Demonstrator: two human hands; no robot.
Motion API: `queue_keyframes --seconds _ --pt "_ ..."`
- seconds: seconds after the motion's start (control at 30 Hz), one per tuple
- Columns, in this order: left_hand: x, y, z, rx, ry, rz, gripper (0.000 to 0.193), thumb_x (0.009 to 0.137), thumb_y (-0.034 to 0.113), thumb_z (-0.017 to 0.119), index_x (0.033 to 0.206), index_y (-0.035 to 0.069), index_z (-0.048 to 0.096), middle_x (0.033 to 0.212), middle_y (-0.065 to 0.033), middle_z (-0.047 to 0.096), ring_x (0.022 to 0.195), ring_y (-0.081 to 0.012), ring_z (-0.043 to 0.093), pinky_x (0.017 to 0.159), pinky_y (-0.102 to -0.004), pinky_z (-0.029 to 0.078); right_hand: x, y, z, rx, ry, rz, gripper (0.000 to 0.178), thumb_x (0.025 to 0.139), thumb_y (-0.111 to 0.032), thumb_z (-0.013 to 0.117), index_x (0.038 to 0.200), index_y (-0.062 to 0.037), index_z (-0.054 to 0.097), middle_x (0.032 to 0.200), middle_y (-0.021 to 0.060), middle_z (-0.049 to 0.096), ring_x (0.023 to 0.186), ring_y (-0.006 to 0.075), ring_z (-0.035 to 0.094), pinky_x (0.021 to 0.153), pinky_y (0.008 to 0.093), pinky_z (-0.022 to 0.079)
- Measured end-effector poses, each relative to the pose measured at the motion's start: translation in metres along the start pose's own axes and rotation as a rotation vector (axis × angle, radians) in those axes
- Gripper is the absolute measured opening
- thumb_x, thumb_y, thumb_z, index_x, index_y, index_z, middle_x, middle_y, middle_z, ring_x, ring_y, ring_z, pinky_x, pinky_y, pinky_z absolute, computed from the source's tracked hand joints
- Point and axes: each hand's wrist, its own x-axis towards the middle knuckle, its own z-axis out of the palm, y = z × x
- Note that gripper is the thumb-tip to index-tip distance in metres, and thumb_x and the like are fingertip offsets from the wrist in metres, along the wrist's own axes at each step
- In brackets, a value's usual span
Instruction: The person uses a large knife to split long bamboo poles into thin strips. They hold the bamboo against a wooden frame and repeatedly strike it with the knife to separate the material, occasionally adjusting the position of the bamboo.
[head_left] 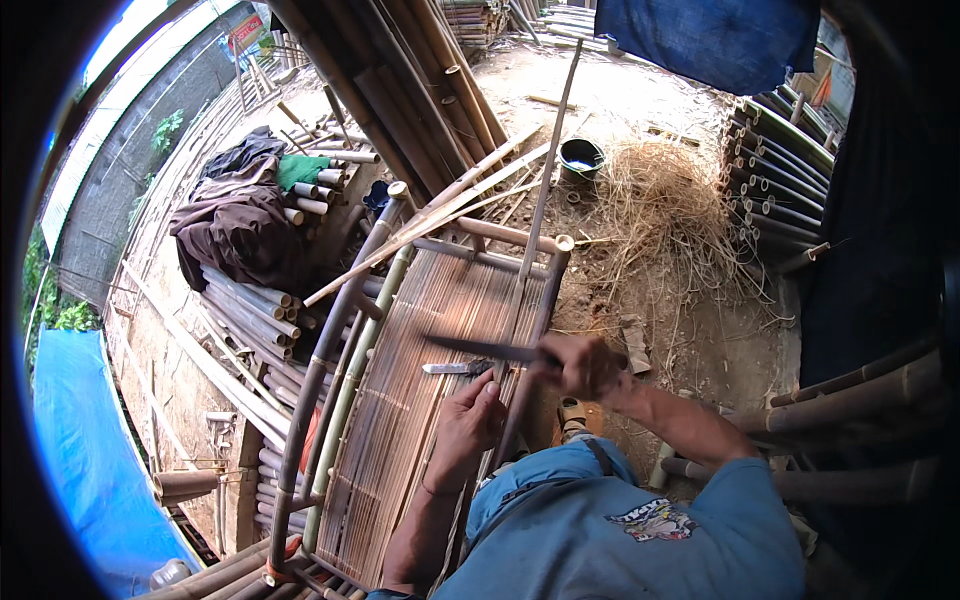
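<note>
My right hand (585, 366) is closed round the handle of a large knife (480, 348). Its long dark blade points left over a slatted bamboo bench (375, 440), and motion blurs it a little. Just below the blade, my left hand (474, 412) is closed, thumb up, on a long bamboo strip (543, 180). That strip runs from the far ground over the bench's end rail toward me; my fingers partly hide where it is gripped. A small white, flat object (447, 368) lies on the slats by my left fingertips, with something dark beside it.
Pale split bamboo lengths (440, 213) lean across the bench's far left corner. A black bucket (580, 160) stands beyond, near a heap of shavings (675, 205). Stacked bamboo poles (255, 310), partly under brown cloth (245, 230), lie left; more poles (775, 180) are at right.
</note>
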Motion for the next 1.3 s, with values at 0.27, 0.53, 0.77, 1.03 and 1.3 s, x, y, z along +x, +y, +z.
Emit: queue_keyframes --seconds 0.27,0.53,0.77,1.03,1.3 --pt "-0.006 -0.006 -0.008 0.127 -0.04 0.028 0.035 0.099 0.022 0.052 0.129 0.003 0.055 0.063 0.0072 0.041 0.049 -0.001 0.034 0.042 -0.0182 0.025 0.009 0.029 -0.01 -0.08 0.062 0.151 0.051 0.096 -0.056 0.043 0.083 -0.0098 0.061 0.056 0.0086 0.059 0.045 0.0227 0.06 0.04 0.0366 0.047" --pt "-0.054 -0.025 -0.035 0.166 -0.082 -0.079 0.036 0.099 0.023 0.052 0.123 -0.003 0.055 0.061 0.0053 0.04 0.049 -0.0033 0.035 0.043 -0.02 0.025 0.026 0.117 -0.072 -0.362 0.211 0.495 0.065 0.091 -0.07 0.033 0.079 -0.0101 0.056 0.054 0.0091 0.056 0.049 0.0265 0.06 0.044 0.0398 0.045" --pt "-0.115 -0.057 -0.096 0.069 -0.082 -0.073 0.041 0.097 0.021 0.055 0.127 -0.007 0.053 0.061 0.0054 0.042 0.05 -0.0032 0.037 0.044 -0.0199 0.027 0.013 0.167 -0.135 -0.483 0.149 0.388 0.064 0.091 -0.071 0.033 0.075 -0.0132 0.055 0.049 0.0014 0.049 0.039 0.0134 0.049 0.036 0.0335 0.036" --pt "-0.134 -0.078 -0.128 0.206 -0.059 -0.122 0.04 0.096 0.023 0.058 0.121 -0.009 0.057 0.06 0.0046 0.042 0.046 -0.0039 0.036 0.041 -0.0209 0.025 -0.004 0.216 -0.172 -0.494 0.217 0.508 0.07 0.088 -0.077 0.025 0.076 -0.0141 0.055 0.054 -0.0036 0.044 0.04 0.0066 0.036 0.033 0.0301 0.031" --pt "-0.134 -0.081 -0.135 0.302 -0.085 -0.128 0.039 0.096 0.022 0.057 0.121 -0.008 0.057 0.061 0.0043 0.044 0.049 -0.004 0.037 0.045 -0.0206 0.028 0.0 0.247 -0.199 -0.455 0.359 0.504 0.07 0.089 -0.075 0.025 0.074 -0.0159 0.057 0.051 -0.003 0.045 0.037 0.0083 0.039 0.031 0.0271 0.032"
